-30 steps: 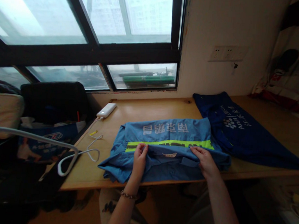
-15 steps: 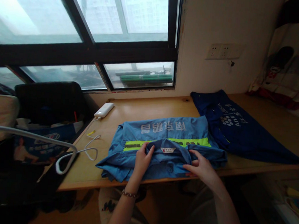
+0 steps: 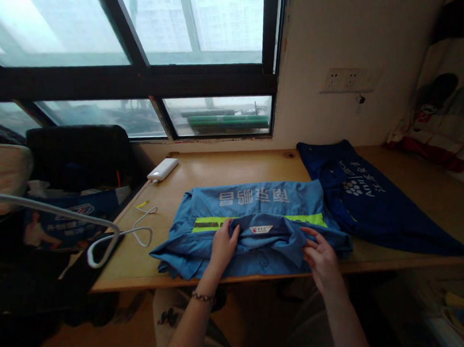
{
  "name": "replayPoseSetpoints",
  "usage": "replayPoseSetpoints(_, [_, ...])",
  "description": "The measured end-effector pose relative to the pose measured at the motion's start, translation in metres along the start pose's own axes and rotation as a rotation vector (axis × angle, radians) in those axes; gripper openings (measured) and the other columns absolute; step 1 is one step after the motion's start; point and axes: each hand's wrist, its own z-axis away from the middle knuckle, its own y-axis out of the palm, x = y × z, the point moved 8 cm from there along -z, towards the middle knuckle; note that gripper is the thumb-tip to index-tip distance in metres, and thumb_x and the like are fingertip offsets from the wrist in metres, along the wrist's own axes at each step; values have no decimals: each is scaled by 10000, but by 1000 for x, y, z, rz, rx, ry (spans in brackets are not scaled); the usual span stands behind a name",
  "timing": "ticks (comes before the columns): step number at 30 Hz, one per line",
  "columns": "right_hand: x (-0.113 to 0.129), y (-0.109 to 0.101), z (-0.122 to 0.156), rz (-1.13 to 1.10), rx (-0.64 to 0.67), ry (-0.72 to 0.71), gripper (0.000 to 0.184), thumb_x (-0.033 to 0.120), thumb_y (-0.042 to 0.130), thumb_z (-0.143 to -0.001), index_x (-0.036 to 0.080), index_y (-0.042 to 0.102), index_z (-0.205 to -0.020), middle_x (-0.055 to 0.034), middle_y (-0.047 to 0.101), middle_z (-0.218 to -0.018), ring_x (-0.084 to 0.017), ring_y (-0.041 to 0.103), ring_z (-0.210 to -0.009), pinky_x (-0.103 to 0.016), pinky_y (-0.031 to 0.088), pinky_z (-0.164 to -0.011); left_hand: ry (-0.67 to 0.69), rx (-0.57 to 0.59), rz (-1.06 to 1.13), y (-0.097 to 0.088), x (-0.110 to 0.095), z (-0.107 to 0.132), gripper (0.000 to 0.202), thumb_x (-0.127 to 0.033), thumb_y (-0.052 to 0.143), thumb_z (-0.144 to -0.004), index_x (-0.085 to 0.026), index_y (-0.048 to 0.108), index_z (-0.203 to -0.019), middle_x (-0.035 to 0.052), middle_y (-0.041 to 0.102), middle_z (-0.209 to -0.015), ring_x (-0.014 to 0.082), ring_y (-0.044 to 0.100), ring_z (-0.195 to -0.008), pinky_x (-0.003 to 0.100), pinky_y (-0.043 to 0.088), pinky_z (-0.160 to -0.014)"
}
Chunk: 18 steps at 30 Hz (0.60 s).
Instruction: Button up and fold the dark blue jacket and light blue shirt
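Observation:
A light blue work shirt (image 3: 253, 206) with a yellow reflective stripe and white lettering lies folded on the wooden desk (image 3: 232, 168), its collar and white neck label toward me. My left hand (image 3: 223, 246) pinches the left end of the collar. At the collar's right end rests my right hand (image 3: 321, 257), fingers curled on the cloth.
A dark blue garment (image 3: 367, 203) with white print lies to the right of the shirt. A white power bank (image 3: 162, 169) with a white cable (image 3: 142, 225) sits at the desk's left. Beyond the left edge are a black bag (image 3: 79, 156) and clutter. Windows stand behind the desk.
The near part of the shirt with the collar has been folded up over the yellow stripe, showing the neck label. My right hand slid down to the collar's right end.

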Motion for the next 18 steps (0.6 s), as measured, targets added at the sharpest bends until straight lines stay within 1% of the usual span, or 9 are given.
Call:
replayPoseSetpoints(3, [38, -2, 10, 463, -181, -363, 369, 242, 485, -758, 204, 481, -1126, -97, 580, -1066, -235, 543, -968, -409, 418, -844, 65, -53, 64, -14, -9, 9, 373, -341, 448, -809, -149, 450, -1128, 111, 573, -1053, 202, 537, -975, 330, 413, -837])
replayPoseSetpoints(4, [51, 5, 13, 614, -169, -490, 372, 254, 469, -777, 215, 479, -1147, -93, 545, -1133, -240, 497, -1044, -421, 374, -902, 94, -67, 56, -21, -12, 13, 403, -335, 441, -815, -152, 418, -1173, 117, 546, -1109, 202, 509, -1030, 335, 395, -870])
replayPoseSetpoints(6, [61, 26, 11, 894, -8, -652, 396, 290, 451, -803, 251, 462, -1197, -65, 489, -1218, -248, 402, -1149, -445, 290, -972, 142, -82, -48, -35, -15, 22, 418, -317, 408, -834, -166, 390, -1223, 125, 497, -1193, 214, 427, -1137, 378, 324, -947])
replayPoseSetpoints(8, [52, 39, 2, 1127, 168, -694, 420, 348, 449, -812, 293, 441, -1228, -40, 475, -1240, -263, 355, -1180, -475, 256, -979, 133, -92, -257, -51, -9, 30, 398, -314, 396, -839, -197, 426, -1218, 119, 465, -1241, 254, 313, -1223, 472, 191, -1002])
replayPoseSetpoints(10, [36, 39, -12, 1290, 230, -665, 420, 393, 437, -817, 313, 442, -1230, -39, 480, -1235, -268, 371, -1153, -475, 284, -947, 58, -97, -484, -65, 6, 37, 390, -346, 438, -814, -233, 480, -1185, 109, 446, -1267, 314, 216, -1257, 574, 67, -980])
replayPoseSetpoints(12, [22, 35, -23, 1368, 218, -630, 415, 416, 414, -825, 302, 457, -1222, -56, 490, -1214, -260, 414, -1091, -440, 333, -901, -27, -97, -643, -75, 22, 44, 423, -396, 489, -775, -249, 503, -1171, 109, 426, -1287, 361, 176, -1253, 625, 32, -938])
replayPoseSetpoints(14, [17, 31, -29, 1389, 205, -612, 448, 443, 408, -822, 279, 444, -1238, -73, 518, -1161, -248, 453, -1015, -405, 361, -860, -71, -95, -731, -80, 34, 49, 458, -438, 505, -752, -251, 507, -1169, 109, 418, -1294, 374, 183, -1239, 631, 40, -925])
replayPoseSetpoints(16, [22, 24, -30, 1390, 163, -612, 512, 474, 417, -809, 241, 413, -1266, -90, 560, -1079, -248, 469, -962, -391, 364, -837, -103, -113, -778, -86, 42, 53, 455, -465, 486, -757, -252, 513, -1159, 105, 439, -1272, 365, 217, -1217, 627, 45, -922])
replayPoseSetpoints(18, [36, 10, -30, 1413, 60, -621, 536, 482, 432, -799, 204, 425, -1258, -106, 581, -1035, -268, 452, -981, -408, 337, -852, -157, -161, -800, -97, 52, 55, 431, -471, 446, -778, -238, 527, -1132, 108, 489, -1208, 353, 291, -1162, 630, 70, -910])
